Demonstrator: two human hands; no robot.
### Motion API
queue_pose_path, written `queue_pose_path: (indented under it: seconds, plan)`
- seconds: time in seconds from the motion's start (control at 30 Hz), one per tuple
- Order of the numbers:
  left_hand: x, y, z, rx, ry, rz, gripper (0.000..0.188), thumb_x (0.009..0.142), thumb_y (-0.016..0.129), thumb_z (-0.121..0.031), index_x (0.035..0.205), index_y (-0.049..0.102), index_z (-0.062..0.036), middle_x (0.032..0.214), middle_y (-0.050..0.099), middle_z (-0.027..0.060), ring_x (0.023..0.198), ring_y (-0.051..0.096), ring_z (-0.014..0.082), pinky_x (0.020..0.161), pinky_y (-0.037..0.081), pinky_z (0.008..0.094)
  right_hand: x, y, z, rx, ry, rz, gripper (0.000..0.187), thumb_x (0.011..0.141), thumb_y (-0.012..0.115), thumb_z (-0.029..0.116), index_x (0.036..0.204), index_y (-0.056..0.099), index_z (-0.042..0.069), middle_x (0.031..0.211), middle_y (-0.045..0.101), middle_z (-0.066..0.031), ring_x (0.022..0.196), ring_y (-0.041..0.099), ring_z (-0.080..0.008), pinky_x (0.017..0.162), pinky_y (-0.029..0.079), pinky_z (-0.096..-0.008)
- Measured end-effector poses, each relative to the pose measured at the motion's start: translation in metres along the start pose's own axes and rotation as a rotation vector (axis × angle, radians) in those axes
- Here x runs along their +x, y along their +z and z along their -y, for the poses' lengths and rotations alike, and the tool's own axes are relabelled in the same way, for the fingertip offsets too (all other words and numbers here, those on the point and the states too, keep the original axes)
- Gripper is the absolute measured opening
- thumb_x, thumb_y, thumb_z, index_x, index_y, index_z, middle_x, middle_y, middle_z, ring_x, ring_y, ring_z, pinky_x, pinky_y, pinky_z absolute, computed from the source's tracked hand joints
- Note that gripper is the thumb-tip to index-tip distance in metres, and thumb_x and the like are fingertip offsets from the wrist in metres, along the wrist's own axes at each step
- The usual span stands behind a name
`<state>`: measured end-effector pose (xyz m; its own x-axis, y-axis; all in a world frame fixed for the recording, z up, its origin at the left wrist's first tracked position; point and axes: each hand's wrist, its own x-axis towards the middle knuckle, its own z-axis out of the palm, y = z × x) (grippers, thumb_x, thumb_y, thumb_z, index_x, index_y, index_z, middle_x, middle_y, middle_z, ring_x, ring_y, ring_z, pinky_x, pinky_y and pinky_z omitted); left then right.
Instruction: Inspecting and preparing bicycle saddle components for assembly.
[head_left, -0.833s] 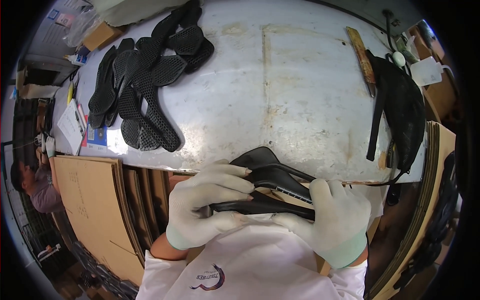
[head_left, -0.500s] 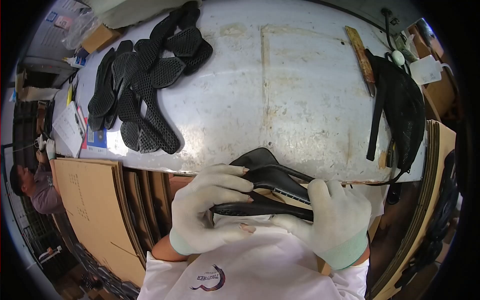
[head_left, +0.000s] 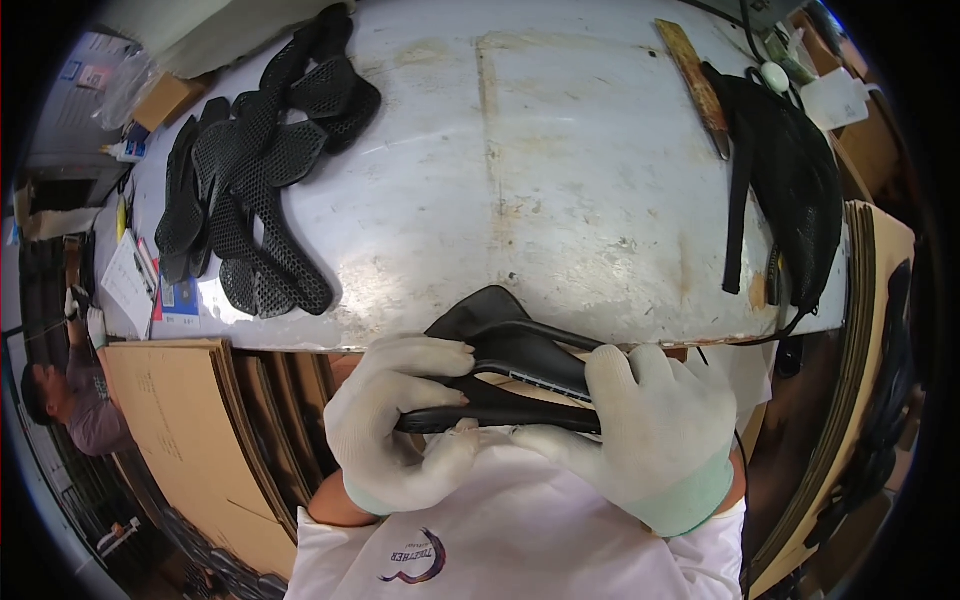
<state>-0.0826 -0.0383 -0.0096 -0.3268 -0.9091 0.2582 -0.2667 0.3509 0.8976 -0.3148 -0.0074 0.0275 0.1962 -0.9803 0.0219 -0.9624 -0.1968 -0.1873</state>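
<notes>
A black bicycle saddle (head_left: 510, 352) is held at the near edge of the worktable, its wide end to the left and its narrow end to the right. My left hand (head_left: 392, 425), in a white knit glove with bare fingertips, grips the wide end, fingers over the top and thumb on the near side. Closed round the narrow end is my right hand (head_left: 660, 430), gloved too, its thumb along the near side. A long slot runs through the saddle's middle, with a strip of small light marks inside. Its underside is hidden.
Several black honeycomb-mesh saddle pads (head_left: 270, 160) lie piled at the left of the worktable (head_left: 420, 200). A wood-handled tool (head_left: 692, 85) and a black mesh bag (head_left: 790, 190) rest at the right. Cardboard sheets (head_left: 170, 430) stand at the left, near another person (head_left: 85, 405).
The saddle and both hands sit slightly further left in the picture. My left thumb has drawn up against the saddle's near side. The worktable things have shifted left with the view.
</notes>
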Motion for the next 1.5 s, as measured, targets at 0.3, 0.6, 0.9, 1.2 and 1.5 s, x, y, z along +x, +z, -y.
queue_pose_path:
  seconds: [0.3, 0.6, 0.9, 1.2, 1.5]
  plan:
    - [0.015, -0.014, 0.009, -0.076, -0.034, 0.254, 0.034, 0.072, 0.092, -0.013, 0.094, 0.07, 0.0027, 0.121, 0.073, 0.0304, 0.096, 0.078, 0.0309, 0.081, 0.061, 0.0342, 0.003, -0.002, -0.01, 0.048, 0.012, 0.064, 0.069, 0.074, 0.072, 0.08, 0.084, 0.059, 0.013, 0.065, 0.048, -0.0031, 0.046, 0.054, -0.0183, 0.042, 0.041, -0.0359]
    - [0.02, -0.006, 0.003, -0.168, -0.139, 0.151, 0.026, 0.075, 0.076, -0.015, 0.088, 0.07, 0.007, 0.111, 0.074, 0.034, 0.086, 0.078, 0.0306, 0.079, 0.062, 0.0369, 0.006, 0.0, -0.012, 0.115, 0.04, 0.077, 0.071, 0.077, 0.07, 0.08, 0.088, 0.061, 0.011, 0.065, 0.051, -0.005, 0.046, 0.057, -0.02, 0.041, 0.043, -0.0356]
    - [0.019, -0.001, -0.007, -0.181, -0.264, 0.078, 0.039, 0.083, 0.067, -0.029, 0.083, 0.068, 0.0101, 0.109, 0.073, 0.036, 0.087, 0.076, 0.0334, 0.084, 0.061, 0.0398, 0.009, -0.01, -0.008, 0.079, 0.045, 0.143, 0.072, 0.075, 0.073, 0.079, 0.089, 0.06, 0.009, 0.07, 0.056, -0.0058, 0.05, 0.063, -0.0207, 0.044, 0.046, -0.0359]
    - [0.026, -0.013, 0.008, -0.155, -0.045, 0.26, 0.037, 0.071, 0.092, -0.012, 0.098, 0.071, 0.0031, 0.116, 0.074, 0.0318, 0.099, 0.078, 0.0319, 0.086, 0.061, 0.0353, 0.009, -0.004, -0.012, 0.097, 0.013, 0.09, 0.069, 0.077, 0.073, 0.077, 0.09, 0.06, 0.011, 0.064, 0.052, -0.005, 0.046, 0.059, -0.0196, 0.041, 0.044, -0.0356]
    - [0.016, -0.007, 0.014, -0.084, -0.117, 0.163, 0.047, 0.068, 0.1, -0.014, 0.088, 0.061, 0.0039, 0.107, 0.073, 0.0369, 0.091, 0.078, 0.0301, 0.083, 0.063, 0.0376, 0.012, 0.002, -0.001, 0.04, 0.042, 0.009, 0.069, 0.072, 0.077, 0.076, 0.089, 0.057, 0.013, 0.068, 0.049, -0.0036, 0.046, 0.054, -0.0178, 0.042, 0.043, -0.0356]
